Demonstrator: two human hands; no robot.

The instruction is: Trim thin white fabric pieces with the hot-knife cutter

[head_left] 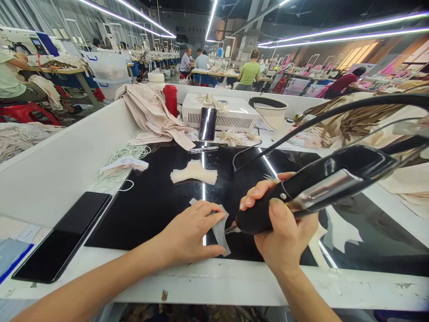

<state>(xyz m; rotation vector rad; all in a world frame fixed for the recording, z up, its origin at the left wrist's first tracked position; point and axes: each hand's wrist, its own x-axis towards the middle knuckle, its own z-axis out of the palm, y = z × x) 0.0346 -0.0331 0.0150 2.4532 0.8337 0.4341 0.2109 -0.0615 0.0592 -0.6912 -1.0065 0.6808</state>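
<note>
Pressing the thin grey piece (220,232) down on the black surface (144,219), our left hand (191,230) has its thumb and forefinger spread. Our right hand (288,237) has its fingers wrapped round the corded tool (321,179), its tip at the piece's edge. This piece looks under way, not finished. Cream pieces (194,172) lie beyond, pale pieces (340,230) to the right; whether they are done, we cannot tell.
</note>
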